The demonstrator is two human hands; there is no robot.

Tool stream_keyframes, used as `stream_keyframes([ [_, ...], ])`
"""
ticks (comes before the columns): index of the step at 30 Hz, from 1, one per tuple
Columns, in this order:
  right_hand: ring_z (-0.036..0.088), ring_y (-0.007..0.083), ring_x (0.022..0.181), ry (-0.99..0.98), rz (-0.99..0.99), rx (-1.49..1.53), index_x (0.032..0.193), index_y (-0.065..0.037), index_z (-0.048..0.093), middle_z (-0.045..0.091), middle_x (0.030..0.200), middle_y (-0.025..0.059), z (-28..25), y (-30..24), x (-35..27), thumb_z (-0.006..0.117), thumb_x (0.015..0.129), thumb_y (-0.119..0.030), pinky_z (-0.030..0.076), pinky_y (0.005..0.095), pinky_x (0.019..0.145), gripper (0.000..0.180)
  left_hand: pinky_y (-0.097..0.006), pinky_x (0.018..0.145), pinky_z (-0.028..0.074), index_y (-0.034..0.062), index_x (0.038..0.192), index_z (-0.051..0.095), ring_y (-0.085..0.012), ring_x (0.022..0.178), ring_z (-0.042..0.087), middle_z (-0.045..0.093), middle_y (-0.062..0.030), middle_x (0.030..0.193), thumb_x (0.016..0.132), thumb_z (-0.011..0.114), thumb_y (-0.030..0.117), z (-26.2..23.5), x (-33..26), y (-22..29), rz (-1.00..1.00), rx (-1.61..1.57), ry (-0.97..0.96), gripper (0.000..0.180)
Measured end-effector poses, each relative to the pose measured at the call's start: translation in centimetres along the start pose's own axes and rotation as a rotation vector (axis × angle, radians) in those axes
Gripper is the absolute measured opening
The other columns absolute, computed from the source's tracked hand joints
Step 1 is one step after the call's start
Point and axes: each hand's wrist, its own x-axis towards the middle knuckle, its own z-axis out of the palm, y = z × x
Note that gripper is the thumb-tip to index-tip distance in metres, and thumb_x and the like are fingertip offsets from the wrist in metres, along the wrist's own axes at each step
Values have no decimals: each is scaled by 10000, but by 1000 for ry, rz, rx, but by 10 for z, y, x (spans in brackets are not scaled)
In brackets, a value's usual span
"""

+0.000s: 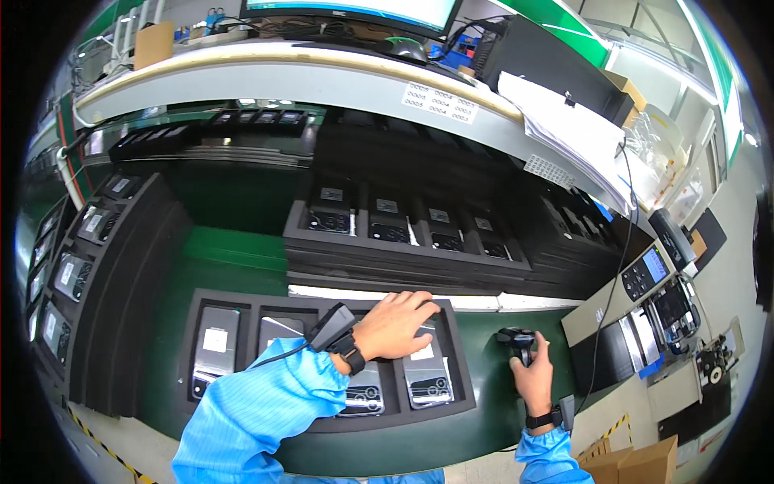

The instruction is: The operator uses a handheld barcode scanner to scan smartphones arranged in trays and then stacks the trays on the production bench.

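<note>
A dark foam tray (pixel 463 379) lies on the green table, with dark, glossy phones in its slots, back sides up. My left hand (pixel 395 327) rests across the tray's far right part, fingers stretched out over the upper end of the rightmost phone (pixel 429 379). Its forearm, in a blue sleeve, hides much of the middle phones; the leftmost phone (pixel 216 347) shows a white label. To the right of the tray, my right hand (pixel 534 377) is closed around the handle of a black handheld scanner (pixel 514 334), whose head points left.
Stacked foam trays with phones stand at the left (pixel 133 298) and behind the tray (pixel 387 262). A label printer (pixel 629 302) sits at the right, a black cable hanging before it. Above runs a shelf (pixel 322 77) with a monitor (pixel 355 10). A cardboard box (pixel 637 466) is lower right.
</note>
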Motion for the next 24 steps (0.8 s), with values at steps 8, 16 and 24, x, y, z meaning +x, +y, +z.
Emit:
stream_keyframes([
  [8, 605, 138, 576, -245, -4, 629, 1520, -104, 263, 628, 933, 110, -25, -89, -22, 617, 813, 27, 506, 294, 498, 802, -428, 1014, 401, 58, 1081, 639, -299, 1150, 567, 625, -94, 1164, 866, 645, 235, -63, -38, -11, -41, 61, 120, 279],
  [16, 682, 445, 1031, -663, -290, 551, 1474, -73, 257, 679, 1101, 269, 1, -202, -88, 671, 870, -147, 525, 446, 910, 736, -420, 891, 477, 55, 950, 660, -312, 1007, 624, 674, -93, 1023, 844, 666, 157, -66, -59, -26, -128, -4, 205, 147],
  [24, 688, 440, 993, -716, -269, 515, 1429, -57, 266, 670, 1088, 275, 2, -191, -95, 690, 878, -166, 530, 454, 875, 704, -417, 921, 480, 51, 959, 671, -311, 1039, 611, 663, -94, 1055, 844, 680, 157, -59, -63, -26, -112, -33, 173, 157],
])
